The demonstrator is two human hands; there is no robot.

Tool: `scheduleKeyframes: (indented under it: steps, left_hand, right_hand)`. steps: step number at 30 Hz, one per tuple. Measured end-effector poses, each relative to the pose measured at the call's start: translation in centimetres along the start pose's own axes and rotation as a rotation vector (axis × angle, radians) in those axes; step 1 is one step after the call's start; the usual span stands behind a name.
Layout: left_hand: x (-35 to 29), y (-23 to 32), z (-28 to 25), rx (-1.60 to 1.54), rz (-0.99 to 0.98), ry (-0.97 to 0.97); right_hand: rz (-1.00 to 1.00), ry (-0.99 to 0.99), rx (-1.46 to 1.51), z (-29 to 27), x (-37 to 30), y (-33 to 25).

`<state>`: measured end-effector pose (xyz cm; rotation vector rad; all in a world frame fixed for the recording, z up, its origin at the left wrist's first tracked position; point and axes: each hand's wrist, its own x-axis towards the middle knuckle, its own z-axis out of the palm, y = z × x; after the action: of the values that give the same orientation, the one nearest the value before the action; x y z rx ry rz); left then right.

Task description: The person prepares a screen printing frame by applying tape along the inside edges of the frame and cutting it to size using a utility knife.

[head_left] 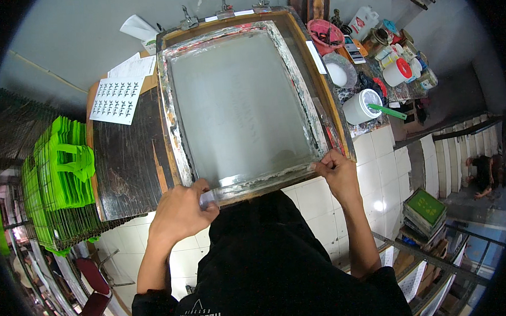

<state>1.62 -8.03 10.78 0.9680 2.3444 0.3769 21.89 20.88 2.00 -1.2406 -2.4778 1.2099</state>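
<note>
A silk-screen frame [171,113] with paint-stained edges and grey mesh lies on a larger wood-edged board in front of me. At its near left corner my left hand [181,212] is closed around what looks like a roll of clear tape [208,199]. A shiny strip of clear tape [265,181] seems to run from the roll along the near edge of the frame. My right hand [338,175] pinches at the near right corner, fingers together, apparently on the strip's end; the fingertips partly hide it.
Metal hinge clamps [224,8] line the board's far edge. To the right stand a white tub [359,107] with a green spatula [387,111], a pink basket [325,35] and several jars. Printed sheets [116,100] lie left, beside a rack of green bags [67,166].
</note>
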Motion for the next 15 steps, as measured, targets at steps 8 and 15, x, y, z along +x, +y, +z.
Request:
scheduleKeyframes:
  steps: [8, 15]
  left_hand:
    - [-0.8, -1.5, 0.0, -0.135, 0.176, -0.011]
    - [-0.7, -2.7, -0.7, -0.053, 0.3, -0.071]
  right_hand:
    - [-0.246, 0.343, -0.215, -1.5, 5.7, 2.1]
    - [-0.133, 0.274, -0.331, -1.5, 7.9, 3.6]
